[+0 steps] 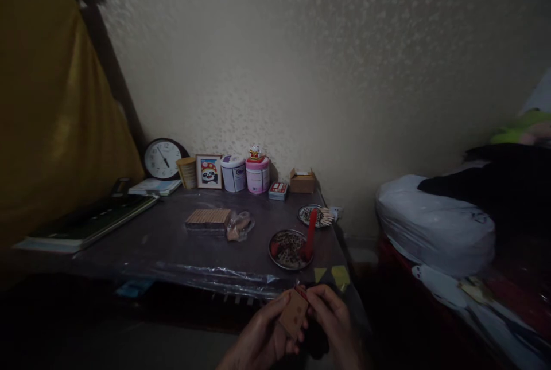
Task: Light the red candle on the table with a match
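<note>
My left hand [262,335] grips a small brown cardboard box [294,312], about matchbox size, in front of the table's near edge. My right hand [333,321] touches the box's upper right end, where a bit of red shows; its fingers are closed around that end. Just beyond my hands, a round metal dish [289,249] on the dark table [172,244] holds a red candle [310,234] leaning upright among dark bits.
A second dish with thin sticks [318,216], a flat brown packet [208,218] and a crumpled wrapper [240,225] lie mid-table. A clock [162,159], framed picture [209,171], tins [245,174] and small boxes line the wall. Books [86,221] lie left. A bed with bundles [434,226] stands right.
</note>
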### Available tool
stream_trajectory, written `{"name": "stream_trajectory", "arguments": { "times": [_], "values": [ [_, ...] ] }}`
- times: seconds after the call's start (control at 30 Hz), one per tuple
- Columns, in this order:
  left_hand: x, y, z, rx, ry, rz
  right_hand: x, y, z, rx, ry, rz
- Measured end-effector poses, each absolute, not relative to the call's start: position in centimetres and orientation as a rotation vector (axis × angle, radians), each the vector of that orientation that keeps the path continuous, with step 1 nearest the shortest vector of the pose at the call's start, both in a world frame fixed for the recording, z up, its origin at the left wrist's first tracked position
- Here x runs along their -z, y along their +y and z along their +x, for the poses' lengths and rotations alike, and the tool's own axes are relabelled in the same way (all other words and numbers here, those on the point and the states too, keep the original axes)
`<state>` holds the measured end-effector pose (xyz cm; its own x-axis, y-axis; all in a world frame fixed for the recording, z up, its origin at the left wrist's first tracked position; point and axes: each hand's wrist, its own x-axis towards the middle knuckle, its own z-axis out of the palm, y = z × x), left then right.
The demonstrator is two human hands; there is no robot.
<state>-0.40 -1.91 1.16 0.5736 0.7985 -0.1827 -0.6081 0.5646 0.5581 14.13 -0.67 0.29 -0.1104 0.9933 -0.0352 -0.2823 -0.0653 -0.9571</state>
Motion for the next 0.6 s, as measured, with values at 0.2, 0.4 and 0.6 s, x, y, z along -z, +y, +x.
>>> {"name": "stream_trajectory", "arguments": {
  "times": [0.2,0.4,0.6],
  "values": [
    [-1.3,-1.9,-0.5,-0.862,0.487,0.446,-1.0,-0.8,14.1,-1.370,-1.014,-1.026],
    [-2.0,-1.8,-0.6,-0.840,0.506,0.430,-0.9,-0.7,14.5,-1.251,-1.103,-1.095],
    [-2.4,-1.8,-0.6,-0.861,0.598,0.427,-1.0,-0.9,14.5,-1.128,-1.271,-1.088]
  ]
}}
